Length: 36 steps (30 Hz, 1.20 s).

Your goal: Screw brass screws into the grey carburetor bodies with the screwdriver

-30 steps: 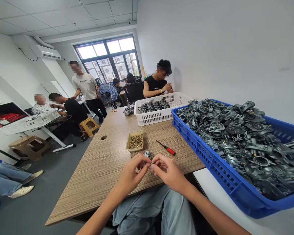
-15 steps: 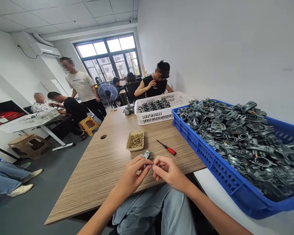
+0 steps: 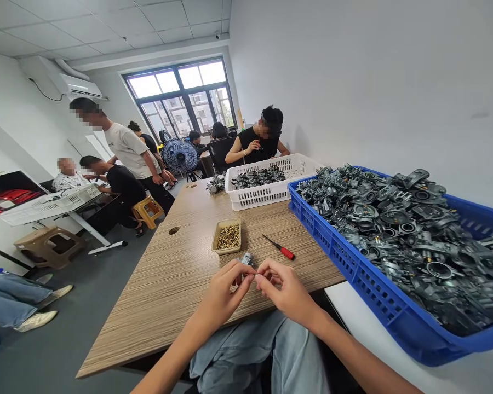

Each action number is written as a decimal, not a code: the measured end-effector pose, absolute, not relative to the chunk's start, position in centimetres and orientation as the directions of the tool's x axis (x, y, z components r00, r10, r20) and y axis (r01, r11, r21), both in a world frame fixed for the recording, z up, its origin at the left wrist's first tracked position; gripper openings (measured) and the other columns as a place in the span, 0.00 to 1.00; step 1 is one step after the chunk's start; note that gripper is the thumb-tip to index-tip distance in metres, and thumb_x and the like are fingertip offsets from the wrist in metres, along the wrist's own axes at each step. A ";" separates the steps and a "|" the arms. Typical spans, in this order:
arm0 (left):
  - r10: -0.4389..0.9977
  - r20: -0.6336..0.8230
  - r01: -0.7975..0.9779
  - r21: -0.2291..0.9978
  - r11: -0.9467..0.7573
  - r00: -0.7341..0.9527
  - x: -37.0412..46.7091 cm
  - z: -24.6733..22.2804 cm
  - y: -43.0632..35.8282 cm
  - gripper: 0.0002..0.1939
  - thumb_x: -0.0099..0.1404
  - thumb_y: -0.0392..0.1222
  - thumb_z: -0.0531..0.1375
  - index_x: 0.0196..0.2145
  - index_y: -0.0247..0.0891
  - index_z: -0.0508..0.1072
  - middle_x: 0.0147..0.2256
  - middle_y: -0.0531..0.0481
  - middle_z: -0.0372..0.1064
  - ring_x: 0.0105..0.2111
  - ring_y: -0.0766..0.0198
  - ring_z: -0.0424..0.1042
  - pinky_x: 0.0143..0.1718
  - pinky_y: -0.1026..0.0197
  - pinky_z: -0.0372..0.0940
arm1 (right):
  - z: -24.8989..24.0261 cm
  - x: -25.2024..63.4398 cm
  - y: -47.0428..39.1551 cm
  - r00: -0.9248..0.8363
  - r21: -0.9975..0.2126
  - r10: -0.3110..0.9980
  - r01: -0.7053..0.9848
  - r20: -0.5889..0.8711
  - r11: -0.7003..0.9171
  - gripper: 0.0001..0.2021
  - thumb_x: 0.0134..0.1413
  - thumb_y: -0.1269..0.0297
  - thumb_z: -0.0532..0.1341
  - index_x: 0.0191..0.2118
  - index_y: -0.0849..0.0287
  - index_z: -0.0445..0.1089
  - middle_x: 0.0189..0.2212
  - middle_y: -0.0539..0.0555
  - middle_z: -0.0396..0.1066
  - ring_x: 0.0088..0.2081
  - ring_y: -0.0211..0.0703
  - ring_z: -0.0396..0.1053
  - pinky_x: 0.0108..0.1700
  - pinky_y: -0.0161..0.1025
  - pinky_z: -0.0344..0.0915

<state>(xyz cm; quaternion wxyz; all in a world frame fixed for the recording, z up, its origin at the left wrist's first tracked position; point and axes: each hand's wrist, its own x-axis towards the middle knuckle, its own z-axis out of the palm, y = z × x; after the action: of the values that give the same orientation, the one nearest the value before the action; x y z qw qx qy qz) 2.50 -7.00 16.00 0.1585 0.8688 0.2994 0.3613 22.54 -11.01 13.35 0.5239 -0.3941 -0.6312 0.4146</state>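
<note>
- One small piece (image 3: pixel 256 275), too tiny and too covered to identify, sits at the lower centre of the frame, pinched between the fingertips of both hands, which meet there.
- Left hand (image 3: pixel 225 287): thumb and forefinger closed on its near side. Right hand (image 3: pixel 286 289): fingertips closed opposite, the other fingers curled. How much of the piece each one grips, I cannot tell.
- For good work at this size, a light pinch should serve; squeezing hard could make the piece spring away. Let one hand steady while the other turns or adjusts, and keep both low over the bench (image 3: pixel 160 295), so that a drop lands on wood rather than on the lap.
- Just beyond the fingers lies a grey metal part (image 3: pixel 247 258), partly hidden by the left hand; mind the knuckles against it.
- Near that, at centre, a shallow tray (image 3: pixel 227 251) holds brass-coloured pieces (image 3: pixel 229 237). To its right rests a red-handled screwdriver (image 3: pixel 286 253), shaft pointing up and left, within easy reach.
- Farther out, a white basket (image 3: pixel 235 202) of dark parts stands at upper centre, and a blue crate (image 3: pixel 427 350) heaped with metal castings (image 3: pixel 394 216) fills the right side.
</note>
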 end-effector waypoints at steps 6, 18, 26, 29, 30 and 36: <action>0.718 0.456 0.406 0.607 -0.683 0.527 2.7 16.3 -6.9 0.11 0.78 0.46 0.59 0.41 0.38 0.79 0.32 0.50 0.74 0.30 0.65 0.69 0.32 0.63 0.64 | 13.5 22.7 -11.2 -0.141 -0.871 0.897 0.214 0.420 0.442 0.07 0.73 0.59 0.59 0.42 0.53 0.72 0.35 0.51 0.77 0.37 0.42 0.76 0.41 0.38 0.68; 0.738 0.419 0.391 0.651 -0.650 0.529 2.7 16.0 -6.7 0.12 0.77 0.48 0.61 0.41 0.38 0.80 0.32 0.50 0.74 0.30 0.65 0.70 0.33 0.64 0.64 | 13.4 22.8 -11.4 -0.159 -0.798 0.873 0.357 0.461 0.486 0.05 0.73 0.66 0.57 0.42 0.52 0.69 0.36 0.51 0.76 0.38 0.44 0.74 0.38 0.38 0.65; 0.698 0.461 0.416 0.574 -0.705 0.548 2.4 15.6 -6.4 0.09 0.77 0.45 0.62 0.42 0.39 0.79 0.32 0.51 0.73 0.30 0.66 0.69 0.33 0.64 0.64 | 13.1 22.8 -11.2 -0.149 -0.817 0.887 0.346 0.437 0.461 0.04 0.71 0.67 0.58 0.41 0.52 0.68 0.35 0.50 0.75 0.37 0.42 0.74 0.38 0.37 0.66; 0.674 0.488 0.438 0.517 -0.735 0.555 2.2 15.4 -6.2 0.08 0.77 0.44 0.61 0.43 0.40 0.79 0.33 0.50 0.74 0.30 0.65 0.70 0.34 0.64 0.64 | 13.1 22.8 -11.2 -0.077 -0.846 0.902 0.319 0.426 0.427 0.05 0.72 0.63 0.58 0.41 0.53 0.68 0.34 0.50 0.75 0.35 0.41 0.74 0.36 0.37 0.67; 0.663 0.494 0.445 0.495 -0.747 0.563 2.1 15.3 -6.2 0.08 0.78 0.43 0.61 0.43 0.40 0.79 0.34 0.50 0.75 0.31 0.65 0.70 0.35 0.64 0.65 | 13.1 22.7 -11.2 -0.041 -0.861 0.906 0.296 0.422 0.415 0.05 0.73 0.62 0.58 0.41 0.53 0.68 0.34 0.50 0.74 0.35 0.41 0.74 0.36 0.37 0.67; 0.619 0.501 0.421 0.458 -0.783 0.605 2.7 14.7 -6.4 0.08 0.78 0.41 0.60 0.44 0.41 0.80 0.36 0.50 0.77 0.32 0.64 0.72 0.36 0.64 0.67 | 12.8 22.2 -11.0 0.010 -0.887 0.909 0.223 0.417 0.404 0.07 0.74 0.59 0.58 0.42 0.53 0.68 0.37 0.52 0.75 0.38 0.42 0.75 0.38 0.37 0.70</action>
<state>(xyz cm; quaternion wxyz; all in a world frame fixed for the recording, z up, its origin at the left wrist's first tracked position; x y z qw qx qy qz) 2.65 -6.42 14.68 0.1484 0.8836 0.2943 0.3327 22.24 -11.01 12.79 0.5511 -0.4485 -0.6312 0.3110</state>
